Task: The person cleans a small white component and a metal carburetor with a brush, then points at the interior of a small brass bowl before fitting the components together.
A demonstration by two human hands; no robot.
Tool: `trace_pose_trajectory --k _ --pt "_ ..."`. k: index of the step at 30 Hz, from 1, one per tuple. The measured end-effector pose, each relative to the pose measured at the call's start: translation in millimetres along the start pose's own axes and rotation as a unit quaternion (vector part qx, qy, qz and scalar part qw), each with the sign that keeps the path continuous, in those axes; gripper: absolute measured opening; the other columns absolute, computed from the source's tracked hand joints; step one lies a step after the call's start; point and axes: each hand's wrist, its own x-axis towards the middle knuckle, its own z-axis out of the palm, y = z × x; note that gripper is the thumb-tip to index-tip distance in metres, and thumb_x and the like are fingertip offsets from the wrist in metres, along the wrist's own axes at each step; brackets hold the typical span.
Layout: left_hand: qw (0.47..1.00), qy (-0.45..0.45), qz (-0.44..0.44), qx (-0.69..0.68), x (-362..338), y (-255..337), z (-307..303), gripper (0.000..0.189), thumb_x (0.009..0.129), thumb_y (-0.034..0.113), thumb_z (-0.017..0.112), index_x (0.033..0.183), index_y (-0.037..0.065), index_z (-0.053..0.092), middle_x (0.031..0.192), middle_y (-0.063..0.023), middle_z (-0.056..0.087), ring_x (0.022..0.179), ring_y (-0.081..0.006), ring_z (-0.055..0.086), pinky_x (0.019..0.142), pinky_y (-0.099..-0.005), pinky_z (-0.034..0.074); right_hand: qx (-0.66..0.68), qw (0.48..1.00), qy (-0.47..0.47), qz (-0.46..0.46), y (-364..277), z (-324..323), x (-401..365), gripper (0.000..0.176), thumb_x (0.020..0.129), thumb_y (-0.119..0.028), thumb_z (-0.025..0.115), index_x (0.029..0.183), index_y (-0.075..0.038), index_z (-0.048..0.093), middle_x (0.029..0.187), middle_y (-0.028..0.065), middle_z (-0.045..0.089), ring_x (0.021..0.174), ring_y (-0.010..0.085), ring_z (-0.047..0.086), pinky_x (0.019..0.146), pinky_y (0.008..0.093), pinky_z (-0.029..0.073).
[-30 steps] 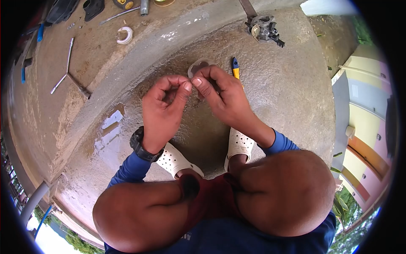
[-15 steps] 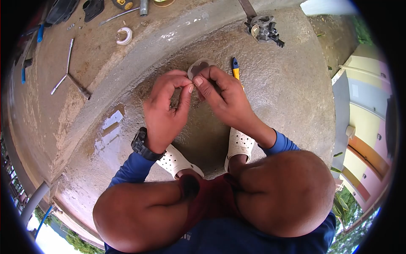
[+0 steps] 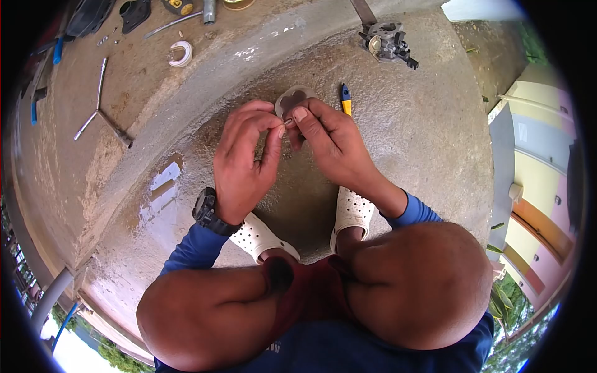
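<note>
My right hand grips a small round metal bowl-like part, pale at the rim and dark inside, with its thumb on the near side. Thumb and forefinger of my left hand are pinched together at the part's lower left edge. Something tiny may be between those fingertips, too small to make out. Both hands meet above the wet concrete, in front of my white clogs. Just right of my right hand lies a yellow and blue handled tool, partly hidden by that hand.
A carburetor lies on the concrete ahead. Left, on the raised ledge, are a Y-shaped wrench, a white ring, a metal rod and black parts. A puddle lies left of my hands.
My right thumb has shifted slightly up and right, showing more of the part's near edge. The left hand keeps nearly the same pinch.
</note>
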Motion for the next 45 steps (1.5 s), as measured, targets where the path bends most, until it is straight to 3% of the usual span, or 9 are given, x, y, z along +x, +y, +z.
trace_pose_trajectory --k 15,18,21,23,33,39,41,44,45 --pt "0.997 0.009 -0.062 -0.052 -4.8 -1.3 2.5 0.015 0.095 0.001 0.075 0.109 0.001 0.069 0.117 -0.0162 0.072 0.105 -0.0316 0.073 0.092 -0.0377 0.057 0.039 0.999 -0.008 -0.006 -4.2 -2.1 -2.1 0.025 0.112 -0.022 0.058 0.110 0.001 0.066 0.082 0.0081 0.070 0.071 0.0181 0.070 0.065 0.0339 0.054" --pt "0.992 0.011 -0.100 -0.081 -8.3 -1.1 5.2 0.014 0.098 0.002 0.074 0.111 0.000 0.069 0.117 -0.0147 0.073 0.101 -0.0245 0.074 0.091 -0.0340 0.057 0.008 0.998 -0.047 0.050 -11.7 -5.0 -3.8 0.019 0.111 -0.016 0.061 0.118 0.001 0.064 0.098 0.0047 0.067 0.088 0.0116 0.067 0.079 0.0298 0.055" --pt "0.957 0.030 -0.162 -0.239 -10.7 -1.7 7.3 0.013 0.102 0.005 0.071 0.113 -0.001 0.070 0.116 -0.0120 0.074 0.100 -0.0175 0.072 0.090 -0.0314 0.058 -0.035 0.999 -0.025 0.004 -5.0 -5.2 -3.1 0.016 0.107 -0.013 0.067 0.117 0.001 0.065 0.101 0.0071 0.068 0.092 0.0141 0.069 0.081 0.0310 0.056" --pt "0.889 -0.037 -0.304 -0.341 -5.4 4.4 -3.7 0.016 0.108 0.011 0.067 0.116 -0.002 0.070 0.112 -0.0095 0.074 0.101 -0.0144 0.071 0.088 -0.0311 0.059 -0.116 0.984 0.007 -0.139 -0.9 -5.9 -0.6 0.014 0.104 -0.011 0.071 0.112 -0.001 0.067 0.101 0.0107 0.069 0.093 0.0199 0.070 0.081 0.0327 0.056" --pt "0.799 -0.107 -0.356 -0.473 -0.7 -3.7 -15.9 0.023 0.111 0.019 0.062 0.119 -0.002 0.067 0.107 -0.0086 0.072 0.099 -0.0157 0.069 0.089 -0.0366 0.060 -0.159 0.951 0.022 -0.263 -3.8 -11.1 6.3 0.015 0.093 -0.006 0.077 0.104 -0.001 0.069 0.100 0.0132 0.066 0.090 0.0311 0.069 0.078 0.0385 0.056" --pt "0.914 -0.070 -0.259 -0.304 1.7 4.4 -10.8 0.014 0.104 0.010 0.070 0.112 -0.001 0.070 0.108 -0.0087 0.074 0.102 -0.0203 0.071 0.089 -0.0360 0.059 -0.150 0.965 0.002 -0.214 -6.3 -6.0 -0.7 0.013 0.097 -0.006 0.075 0.104 0.000 0.066 0.097 0.0108 0.066 0.089 0.0263 0.068 0.075 0.0361 0.055" --pt "0.998 -0.025 0.051 -0.011 9.0 -1.9 -9.2 0.010 0.097 0.003 0.073 0.107 0.000 0.071 0.106 -0.0117 0.072 0.104 -0.0308 0.072 0.089 -0.0407 0.057 0.087 0.996 -0.001 0.004 -5.5 1.6 -6.3 0.015 0.103 -0.014 0.071 0.103 -0.001 0.066 0.092 0.0054 0.064 0.084 0.0192 0.067 0.071 0.0327 0.053" --pt "0.986 -0.029 0.150 0.065 9.8 -7.9 -11.3 0.011 0.093 -0.001 0.074 0.103 0.000 0.071 0.107 -0.0150 0.070 0.106 -0.0380 0.070 0.091 -0.0440 0.056 0.287 0.930 -0.084 0.214 -7.7 -10.8 -1.7 0.023 0.107 -0.024 0.067 0.102 -0.002 0.066 0.089 0.0015 0.063 0.079 0.0127 0.064 0.069 0.0297 0.051" --pt "0.986 -0.029 0.151 0.065 10.0 -7.3 -12.1 0.011 0.093 -0.001 0.074 0.103 0.000 0.071 0.107 -0.0150 0.070 0.106 -0.0380 0.070 0.091 -0.0440 0.056 0.287 0.930 -0.084 0.214 -9.1 -11.9 -1.7 0.023 0.107 -0.024 0.067 0.102 -0.002 0.066 0.089 0.0015 0.063 0.079 0.0127 0.064 0.069 0.0297 0.051"
